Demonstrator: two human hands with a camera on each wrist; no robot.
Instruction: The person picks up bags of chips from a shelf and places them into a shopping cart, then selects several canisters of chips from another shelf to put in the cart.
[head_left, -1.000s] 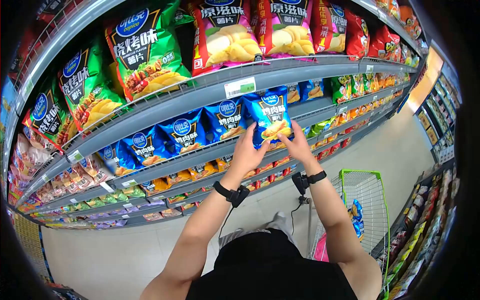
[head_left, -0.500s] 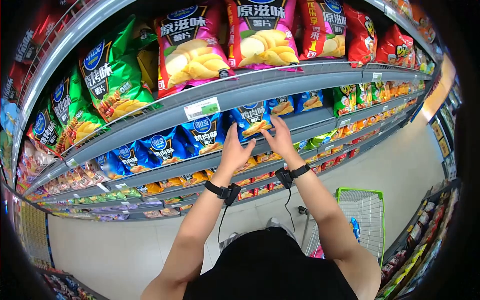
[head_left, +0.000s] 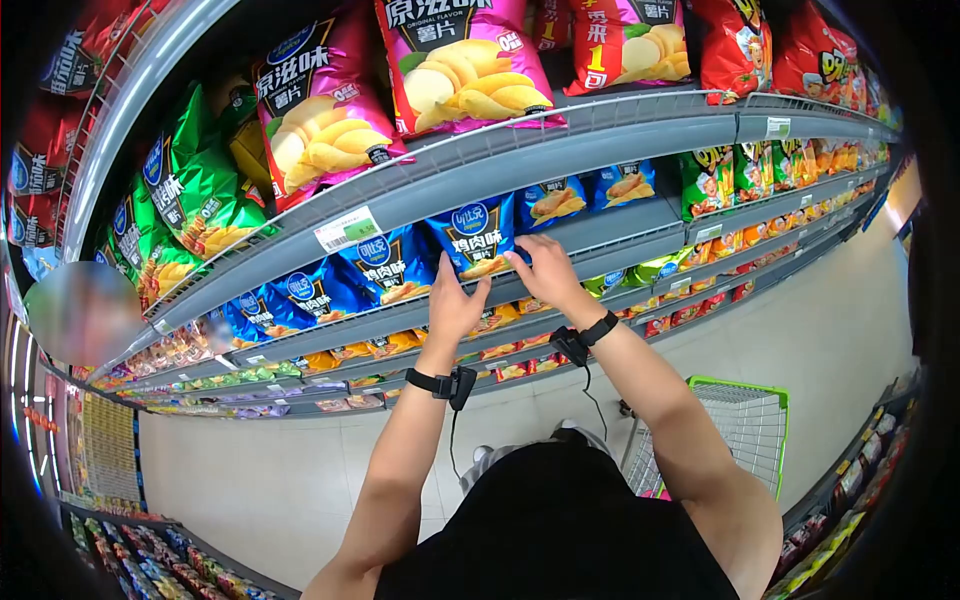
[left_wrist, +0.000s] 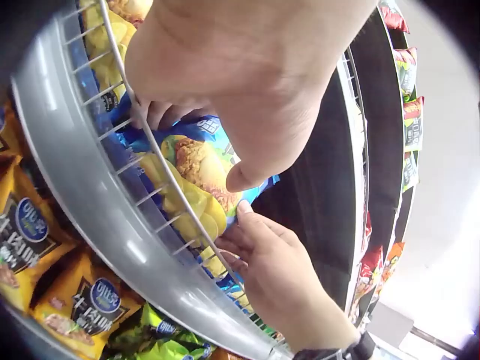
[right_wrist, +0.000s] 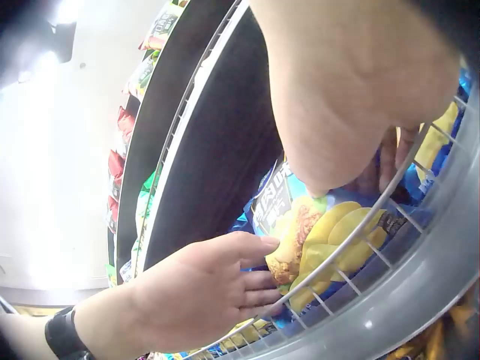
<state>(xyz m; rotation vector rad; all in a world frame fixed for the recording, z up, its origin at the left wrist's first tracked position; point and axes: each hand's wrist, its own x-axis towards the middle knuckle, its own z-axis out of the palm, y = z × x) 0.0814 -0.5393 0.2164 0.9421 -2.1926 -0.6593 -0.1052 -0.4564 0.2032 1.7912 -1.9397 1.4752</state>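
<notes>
A blue bag of chicken-flavour chips (head_left: 472, 235) stands upright at the front of a shelf, behind its low wire rail (right_wrist: 330, 289). My left hand (head_left: 456, 300) lies along the bag's left side with fingers fairly straight and the thumb spread away from them. On the other side, my right hand (head_left: 548, 272) pinches the bag's right edge, thumb on its front. The left wrist view also shows this right hand (left_wrist: 274, 262), its fingers bent at the edge. In the right wrist view the left hand (right_wrist: 199, 289) reaches the bag with thumb and fingertips.
More blue chip bags (head_left: 385, 265) stand to the left, and others (head_left: 550, 203) to the right. Large pink bags (head_left: 470, 70) fill the shelf above; orange bags (head_left: 392, 343) sit below. A green-rimmed shopping cart (head_left: 740, 430) stands on the floor at my right.
The blue bag has gone from in front of the shelf, held in both hands, back into the row of blue bags. My left thumb has come away from its front. The head view has shifted.
</notes>
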